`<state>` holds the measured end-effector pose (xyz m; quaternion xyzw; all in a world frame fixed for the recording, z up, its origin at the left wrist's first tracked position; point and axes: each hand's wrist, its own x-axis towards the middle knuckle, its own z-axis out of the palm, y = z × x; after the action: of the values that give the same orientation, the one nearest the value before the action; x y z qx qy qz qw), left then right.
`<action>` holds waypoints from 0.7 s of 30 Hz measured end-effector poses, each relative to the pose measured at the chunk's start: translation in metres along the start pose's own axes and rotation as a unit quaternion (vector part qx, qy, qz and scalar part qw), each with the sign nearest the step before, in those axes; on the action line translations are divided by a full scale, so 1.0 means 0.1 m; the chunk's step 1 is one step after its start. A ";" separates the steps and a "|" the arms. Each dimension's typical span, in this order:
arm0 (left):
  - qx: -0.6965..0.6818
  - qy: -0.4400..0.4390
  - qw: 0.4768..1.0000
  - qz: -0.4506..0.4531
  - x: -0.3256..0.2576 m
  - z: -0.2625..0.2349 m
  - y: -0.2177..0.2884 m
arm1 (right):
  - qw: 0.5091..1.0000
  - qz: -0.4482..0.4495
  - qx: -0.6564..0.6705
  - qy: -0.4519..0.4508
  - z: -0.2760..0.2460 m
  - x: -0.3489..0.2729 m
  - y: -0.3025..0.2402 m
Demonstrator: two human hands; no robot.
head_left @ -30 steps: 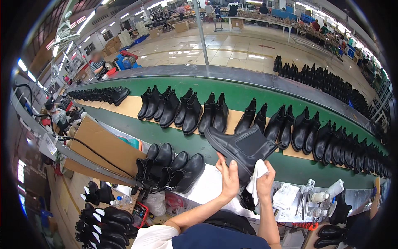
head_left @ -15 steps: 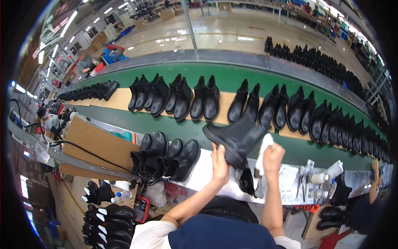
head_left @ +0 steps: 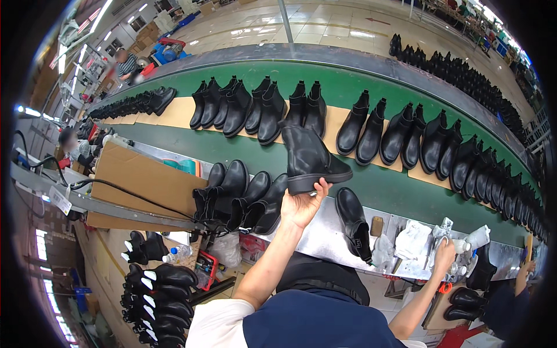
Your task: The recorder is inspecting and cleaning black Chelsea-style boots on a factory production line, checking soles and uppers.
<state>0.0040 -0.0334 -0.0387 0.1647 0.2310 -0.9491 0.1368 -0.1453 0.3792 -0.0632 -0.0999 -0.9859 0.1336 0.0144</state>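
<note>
Boot held up over belt edge

Green conveyor belt (head_left: 348, 93) curving across, lined with black boot pairs; bare green strip free along near edge. Black ankle boot (head_left: 310, 159), matte, low heel, raised upright above that strip. Left hand (head_left: 301, 206) under sole, fingers (head_left: 321, 188) curled, gripping it. Right hand (head_left: 445, 255) at metal table (head_left: 325, 238), closed on white cloth (head_left: 413, 240).

Cardboard and a tag at the left

A flat brown cardboard box (head_left: 142, 185) lies left of centre; a small white hanging label tag (head_left: 60, 200) dangles at its lower left.
</note>
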 end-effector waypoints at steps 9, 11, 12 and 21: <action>-0.033 -0.079 0.994 -0.068 0.00 -0.07 0.05 | 1.000 -0.013 0.000 0.015 -0.03 0.12 0.13; -0.023 -0.077 0.994 -0.069 -0.03 -0.08 0.06 | 1.000 -0.009 -0.001 0.011 -0.04 0.11 0.14; -0.012 -0.076 0.995 -0.068 -0.05 -0.08 0.06 | 1.000 -0.007 0.000 0.007 -0.05 0.10 0.13; 0.303 -0.064 0.945 0.107 -0.10 -0.21 0.00 | 0.996 0.083 0.013 -0.019 0.07 0.16 0.18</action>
<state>0.0186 -0.0214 -0.0527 0.1606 -0.0961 -0.9627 0.1955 -0.1580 0.3979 -0.0747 -0.1790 -0.9723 0.1494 -0.0145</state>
